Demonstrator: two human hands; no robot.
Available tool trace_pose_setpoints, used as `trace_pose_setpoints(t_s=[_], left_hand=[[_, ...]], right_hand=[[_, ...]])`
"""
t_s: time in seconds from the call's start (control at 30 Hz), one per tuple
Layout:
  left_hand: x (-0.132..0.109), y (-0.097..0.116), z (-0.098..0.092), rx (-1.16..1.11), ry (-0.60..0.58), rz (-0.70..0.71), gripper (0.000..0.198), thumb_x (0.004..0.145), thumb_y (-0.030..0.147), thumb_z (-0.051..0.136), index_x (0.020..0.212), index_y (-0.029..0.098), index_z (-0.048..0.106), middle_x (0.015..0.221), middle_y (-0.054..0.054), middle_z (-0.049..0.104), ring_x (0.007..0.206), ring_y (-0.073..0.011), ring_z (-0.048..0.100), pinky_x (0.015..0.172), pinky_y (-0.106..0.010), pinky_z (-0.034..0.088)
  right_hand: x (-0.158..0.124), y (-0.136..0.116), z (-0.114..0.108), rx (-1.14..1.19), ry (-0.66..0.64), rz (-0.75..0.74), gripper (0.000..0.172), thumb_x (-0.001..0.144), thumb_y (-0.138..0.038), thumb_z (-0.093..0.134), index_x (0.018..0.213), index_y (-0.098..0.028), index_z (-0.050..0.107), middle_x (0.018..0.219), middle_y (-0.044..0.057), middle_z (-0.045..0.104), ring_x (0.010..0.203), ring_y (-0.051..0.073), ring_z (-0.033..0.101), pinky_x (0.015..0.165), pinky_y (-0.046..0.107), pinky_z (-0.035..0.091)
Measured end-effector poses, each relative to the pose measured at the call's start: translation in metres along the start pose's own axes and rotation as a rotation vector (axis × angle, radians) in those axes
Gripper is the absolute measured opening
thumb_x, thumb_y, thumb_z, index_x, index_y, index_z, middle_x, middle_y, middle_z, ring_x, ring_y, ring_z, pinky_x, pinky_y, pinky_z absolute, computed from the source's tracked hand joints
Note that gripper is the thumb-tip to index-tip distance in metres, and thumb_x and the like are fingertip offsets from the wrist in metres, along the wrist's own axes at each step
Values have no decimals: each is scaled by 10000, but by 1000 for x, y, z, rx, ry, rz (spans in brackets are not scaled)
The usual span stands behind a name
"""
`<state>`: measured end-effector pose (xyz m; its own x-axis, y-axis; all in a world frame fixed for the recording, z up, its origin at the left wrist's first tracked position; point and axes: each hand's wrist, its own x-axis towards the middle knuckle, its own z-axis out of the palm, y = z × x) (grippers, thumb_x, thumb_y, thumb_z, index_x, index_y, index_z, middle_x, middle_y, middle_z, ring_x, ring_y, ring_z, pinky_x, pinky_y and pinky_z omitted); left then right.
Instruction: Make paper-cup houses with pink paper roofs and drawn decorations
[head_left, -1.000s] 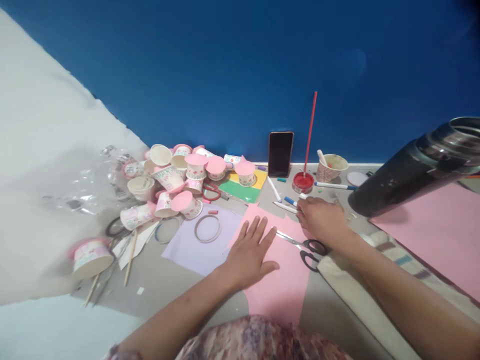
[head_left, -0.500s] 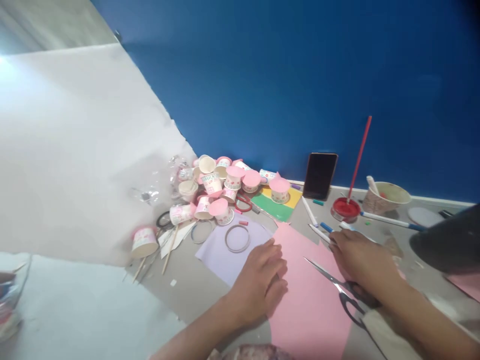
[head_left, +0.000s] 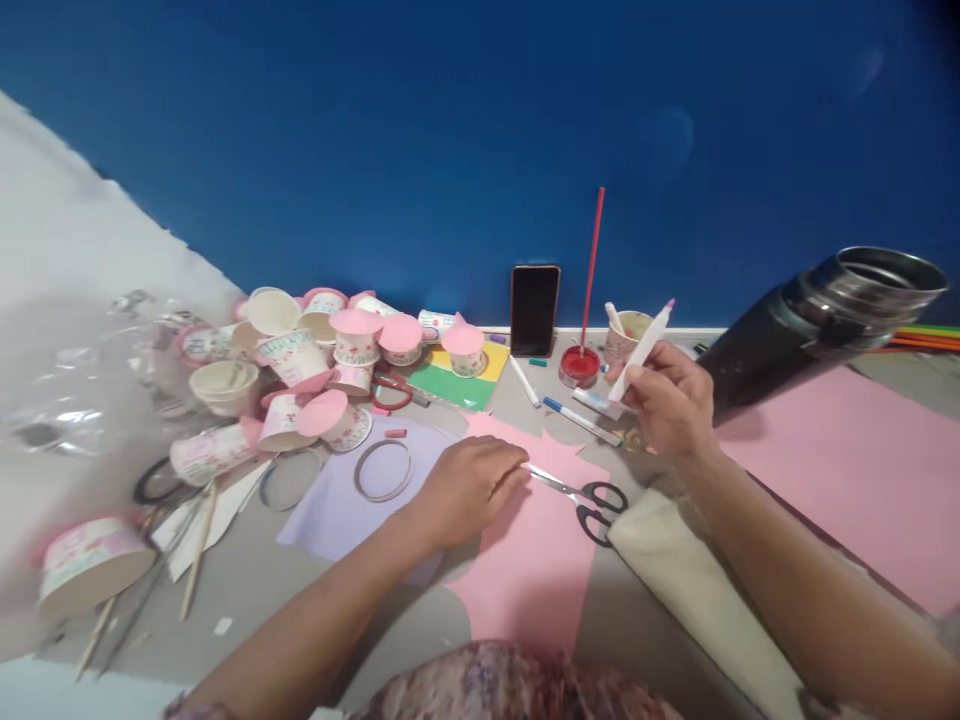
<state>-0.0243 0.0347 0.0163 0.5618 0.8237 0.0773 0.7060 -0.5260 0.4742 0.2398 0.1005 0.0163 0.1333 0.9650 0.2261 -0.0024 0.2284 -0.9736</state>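
Observation:
My right hand (head_left: 675, 395) is raised over the right side of the table, pinching an uncapped white marker (head_left: 643, 350) with its pink tip pointing up. My left hand (head_left: 476, 485) rests palm down on a pink paper sheet (head_left: 525, 590) with curved cut-outs along its edges. Its fingers lie stretched over the paper, the fingertips at the blade tips of black-handled scissors (head_left: 576, 492). The scissors lie on the sheet, handles to the right. To the left of that hand, a tape-like ring (head_left: 383, 497) sits on a lilac sheet (head_left: 322, 515).
Decorated paper cups (head_left: 289, 357) with pink paper pieces crowd the left. A phone (head_left: 535, 310) leans against the blue wall, beside a red container (head_left: 579, 368) holding a red stick. Markers (head_left: 581, 421), a black flask (head_left: 810, 325) and another pink sheet (head_left: 855, 460) are at right.
My right hand has risen from the table with the marker, whose pink tip now shows. My left hand has moved across the pink sheet to the scissors' tips. The view has turned right.

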Motion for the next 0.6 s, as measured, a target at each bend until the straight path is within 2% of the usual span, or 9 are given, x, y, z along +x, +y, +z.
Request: trace_pose_setpoints(t_s=[0.1, 0.2, 0.27, 0.33, 0.4, 0.47, 0.53, 0.6], left_hand=[[23, 1, 0, 35, -88, -15, 239, 1054, 290, 519, 1081, 226, 748, 1059, -65, 813, 1011, -250, 744, 893, -362, 543], [33, 1, -1, 67, -135, -54, 233, 1055, 307, 526, 1031, 226, 744, 1035, -63, 809, 1001, -253, 738, 873, -359, 534], [28, 2, -2, 57, -141, -61, 225, 1050, 294, 527, 1028, 221, 739, 1022, -67, 799, 990, -254, 725, 871, -366, 532], [14, 4, 1, 5, -111, -42, 222, 1048, 270, 516, 1046, 213, 731, 1048, -79, 779, 1019, -253, 704, 896, -374, 535], [-6, 9, 8, -57, -36, -21, 220, 1044, 254, 508, 1077, 209, 720, 1111, -99, 747, 1078, -254, 674, 937, -379, 535], [-27, 15, 20, -83, 22, -24, 211, 1034, 238, 522, 1122, 212, 712, 1169, -117, 707, 1106, -254, 651, 961, -383, 534], [-43, 21, 35, -69, -7, -11, 210, 1017, 250, 575, 1186, 218, 695, 1244, -130, 674, 1142, -263, 634, 971, -391, 534], [-52, 24, 47, -1, -72, 44, 306, 961, 289, 687, 1257, 213, 661, 1343, -153, 644, 1223, -313, 604, 1012, -446, 518]], right_hand=[[7, -11, -4, 11, 103, -50, 166, 812, -331, 692, 944, -241, 646, 734, 0, 718, 496, 109, 457, 464, 266, 353], [12, -30, -8, -82, 122, -96, 161, 842, -297, 696, 993, -244, 676, 756, 0, 734, 519, 113, 497, 490, 268, 383], [10, -40, -13, -218, 71, -103, 154, 850, -289, 700, 999, -248, 693, 746, -8, 729, 537, 123, 542, 507, 269, 408], [3, -40, -19, -428, -53, -92, 142, 858, -309, 695, 986, -249, 704, 701, -20, 704, 545, 138, 574, 523, 275, 428], [-9, -27, -23, -709, -200, -88, 135, 876, -338, 673, 952, -236, 718, 672, -17, 692, 543, 150, 581, 542, 284, 426], [-22, -6, -24, -1005, -287, -112, 157, 896, -329, 646, 965, -220, 734, 792, 29, 758, 632, 183, 643, 606, 304, 430], [-35, 16, -24, -1228, -282, -138, 191, 941, -309, 599, 1022, -210, 741, 983, 84, 789, 782, 230, 700, 632, 315, 415], [-43, 32, -24, -1362, -297, -162, 231, 988, -316, 546, 1045, -204, 740, 1051, 111, 764, 784, 234, 693, 609, 317, 381]])
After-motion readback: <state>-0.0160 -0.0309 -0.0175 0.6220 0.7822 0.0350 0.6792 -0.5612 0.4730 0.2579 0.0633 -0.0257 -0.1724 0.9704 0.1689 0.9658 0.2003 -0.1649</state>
